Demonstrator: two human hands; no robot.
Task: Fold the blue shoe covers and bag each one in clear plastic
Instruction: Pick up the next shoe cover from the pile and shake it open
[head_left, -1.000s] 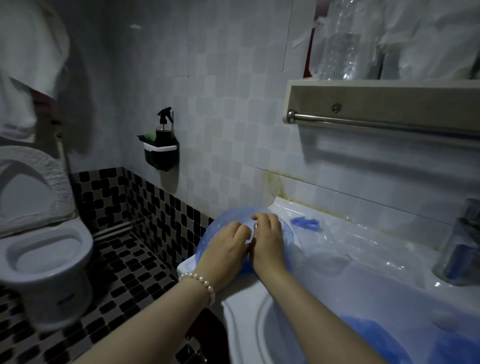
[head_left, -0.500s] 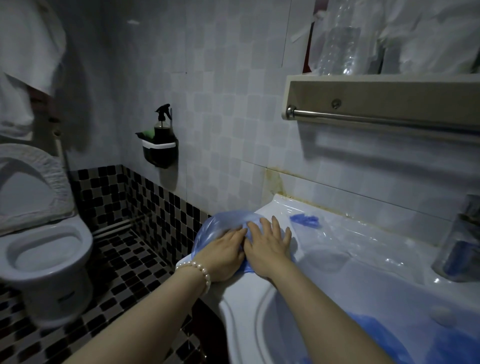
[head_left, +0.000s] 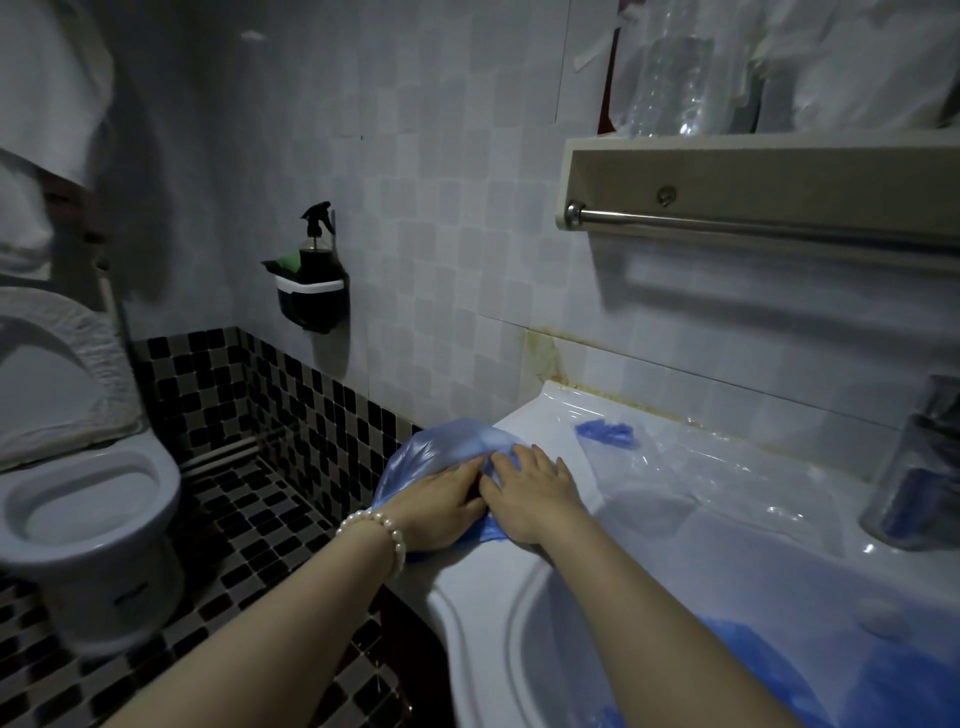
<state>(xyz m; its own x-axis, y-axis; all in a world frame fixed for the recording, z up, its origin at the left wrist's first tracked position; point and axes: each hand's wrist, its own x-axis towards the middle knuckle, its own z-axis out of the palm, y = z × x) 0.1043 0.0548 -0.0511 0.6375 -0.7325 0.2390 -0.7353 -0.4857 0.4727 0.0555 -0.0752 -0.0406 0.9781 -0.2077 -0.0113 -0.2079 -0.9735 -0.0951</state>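
My fingers lie nearly straight and flat. My left hand (head_left: 441, 506) and right hand (head_left: 535, 496) sit side by side, fingertips almost touching, both palms pressing down on the blue shoe cover (head_left: 441, 454). Neither hand pinches anything; the fingers of the right hand (head_left: 543, 460) are slightly spread.

The shoe cover rests on the left corner of the sink ledge (head_left: 550, 410), with its puffed far portion hanging past the edge toward the floor. Trapped air seems to hold that portion up.

Procedure for this step, as I judge it:
- Keep both palms flat and push the air toward the open end before folding.
- Draw the overhanging part back onto the ledge so the fold has support.
- Crease with the flat of the fingers, not the tips, since the thin film will likely spring back.

A clear plastic bag (head_left: 675, 467) lies just right of my hands on the ledge, with a small blue piece (head_left: 605, 434) on or inside it; I cannot tell which. More blue material (head_left: 779, 670) lies in the basin. A cup (head_left: 919, 467) stands at the far right.
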